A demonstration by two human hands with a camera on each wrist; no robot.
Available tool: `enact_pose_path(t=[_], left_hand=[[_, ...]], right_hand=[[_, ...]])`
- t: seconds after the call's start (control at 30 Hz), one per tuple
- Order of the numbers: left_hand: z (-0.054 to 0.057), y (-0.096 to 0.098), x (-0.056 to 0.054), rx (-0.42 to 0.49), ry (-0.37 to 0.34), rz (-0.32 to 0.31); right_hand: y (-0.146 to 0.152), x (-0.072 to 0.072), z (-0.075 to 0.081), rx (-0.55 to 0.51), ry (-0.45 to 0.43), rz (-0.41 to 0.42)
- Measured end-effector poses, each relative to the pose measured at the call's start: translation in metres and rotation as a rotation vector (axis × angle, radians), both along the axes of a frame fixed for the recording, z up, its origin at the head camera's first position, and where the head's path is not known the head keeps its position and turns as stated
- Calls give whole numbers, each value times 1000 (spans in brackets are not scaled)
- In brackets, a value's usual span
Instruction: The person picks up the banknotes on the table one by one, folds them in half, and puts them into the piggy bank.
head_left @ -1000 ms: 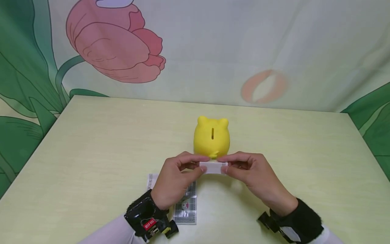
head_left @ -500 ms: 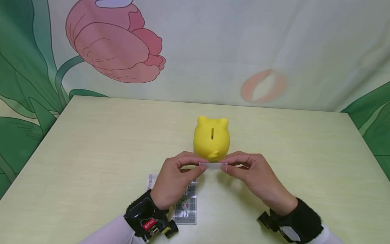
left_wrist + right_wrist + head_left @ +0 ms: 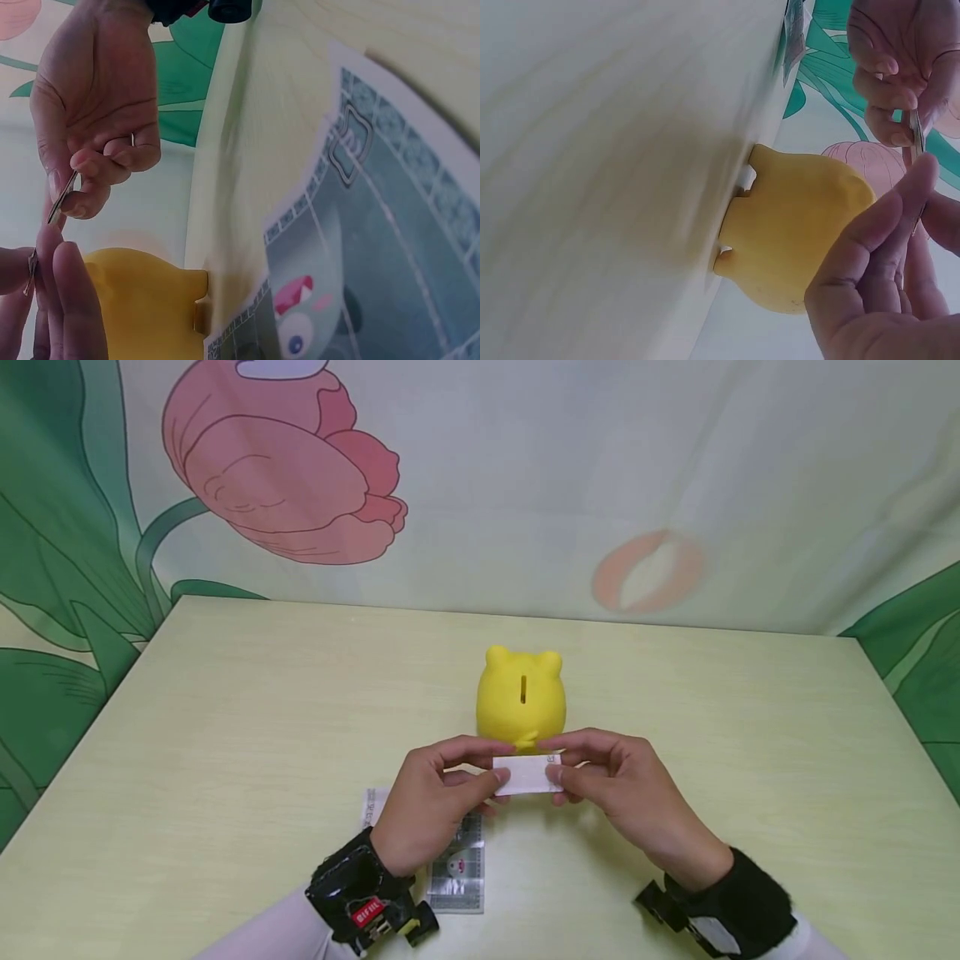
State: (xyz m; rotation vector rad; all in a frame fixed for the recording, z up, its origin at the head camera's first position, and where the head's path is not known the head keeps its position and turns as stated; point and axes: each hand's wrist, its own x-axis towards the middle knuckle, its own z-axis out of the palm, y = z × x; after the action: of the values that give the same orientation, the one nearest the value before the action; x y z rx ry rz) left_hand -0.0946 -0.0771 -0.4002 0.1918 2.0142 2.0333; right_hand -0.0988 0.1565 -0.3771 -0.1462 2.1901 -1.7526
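In the head view, a folded white paper slip (image 3: pixel 527 775) with small dark print at its right end is held in the air between both hands. My left hand (image 3: pixel 431 797) pinches its left end between thumb and fingers. At the right end, my right hand (image 3: pixel 626 781) pinches it the same way. Just behind the slip stands a yellow piggy bank (image 3: pixel 521 710), its coin slot facing up. A printed play banknote (image 3: pixel 457 881) lies flat on the table, partly hidden under my left hand. From the left wrist, the folded slip (image 3: pixel 61 199) appears edge-on.
The pale wooden table (image 3: pixel 262 710) spreads out on both sides of the hands. A cloth backdrop (image 3: pixel 525 485) with printed flowers and leaves hangs behind its far edge. Black camera straps (image 3: pixel 363 893) circle both wrists.
The slip tipped nearly edge-on half a second ago, and now its broad white face shows again. Fingers have shifted slightly around it, some now showing below its lower edge. The piggy bank stays put.
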Motion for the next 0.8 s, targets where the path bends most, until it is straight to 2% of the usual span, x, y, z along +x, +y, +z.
enact_pose_path(t=[0.2,0.8], left_hand=[[2,0,0,15,-41,-5],[1,1,-1,-9,-41,-5]], right_hand=[[0,0,0,18,-24,-2],[1,-1,-1,15,-42,8]])
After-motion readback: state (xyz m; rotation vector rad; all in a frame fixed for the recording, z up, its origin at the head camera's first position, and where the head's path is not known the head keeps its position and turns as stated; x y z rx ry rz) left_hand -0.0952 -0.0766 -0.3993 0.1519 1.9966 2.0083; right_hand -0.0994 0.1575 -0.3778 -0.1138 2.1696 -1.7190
